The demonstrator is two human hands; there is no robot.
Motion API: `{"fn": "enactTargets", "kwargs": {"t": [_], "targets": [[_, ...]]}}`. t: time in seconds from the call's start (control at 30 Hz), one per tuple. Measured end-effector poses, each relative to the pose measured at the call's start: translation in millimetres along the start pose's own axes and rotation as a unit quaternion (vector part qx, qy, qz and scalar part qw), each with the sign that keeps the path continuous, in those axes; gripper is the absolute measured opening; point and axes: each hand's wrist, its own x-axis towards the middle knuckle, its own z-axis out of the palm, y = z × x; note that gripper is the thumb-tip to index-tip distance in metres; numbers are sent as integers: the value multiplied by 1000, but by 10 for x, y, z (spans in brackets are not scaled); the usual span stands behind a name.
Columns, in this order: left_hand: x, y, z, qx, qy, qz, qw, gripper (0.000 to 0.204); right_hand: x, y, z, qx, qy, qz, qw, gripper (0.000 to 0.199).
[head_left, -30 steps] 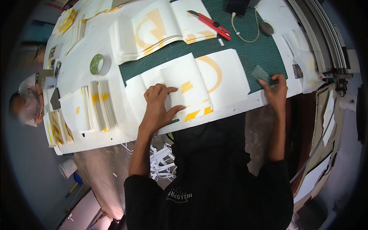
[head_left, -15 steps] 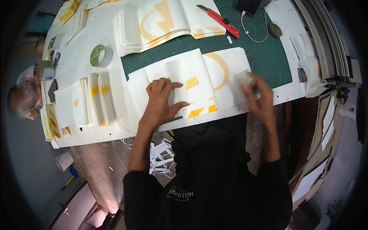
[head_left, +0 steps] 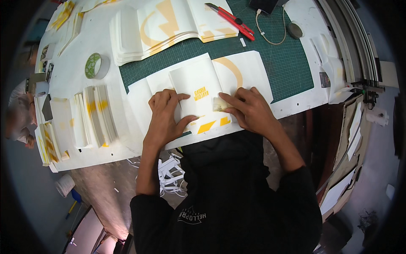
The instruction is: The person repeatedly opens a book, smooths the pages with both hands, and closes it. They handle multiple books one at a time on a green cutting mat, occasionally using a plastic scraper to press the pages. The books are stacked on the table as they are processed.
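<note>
A folded white sheet with yellow print (head_left: pixel 190 76) lies near the table's front edge, over a part with a pale orange arc (head_left: pixel 253 70). My left hand (head_left: pixel 164 116) rests on its left side, thumb and forefinger spread apart against the paper. Between the thumb and fingers of my right hand (head_left: pixel 253 111) is a small, pale, flat rectangular piece (head_left: pixel 219 104). It touches the sheet just right of the yellow print; its exact kind is unclear. Beneath the paper is a green cutting mat (head_left: pixel 292 72).
Behind lies a stack of printed sheets (head_left: pixel 127 38), with a red utility knife (head_left: pixel 232 21) beside it. A roll of tape (head_left: pixel 104 67) and folded paper bundles (head_left: pixel 95 116) stand left. A black device (head_left: pixel 263 5) with a cable is far right. Another person (head_left: pixel 19 99) is at the left edge.
My right hand has moved left with the pale piece, from beyond the sheet's right side onto the printed part. My left hand keeps its place on the paper. The whole view has shifted slightly.
</note>
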Motion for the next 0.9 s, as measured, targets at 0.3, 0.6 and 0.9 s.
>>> {"fn": "enactTargets", "kwargs": {"t": [0.3,0.6,0.9], "targets": [[-4,-6,9,1,-2,-8,1000,65,-73,53,32,-1,23,-4,1000,47],[-42,34,22,62,56,4,997,73,-142,-19,57,-20,43,17,999,50],[-40,-23,34,66,15,18,998,74,-87,-51,122,-12,79,32,996,51]]}}
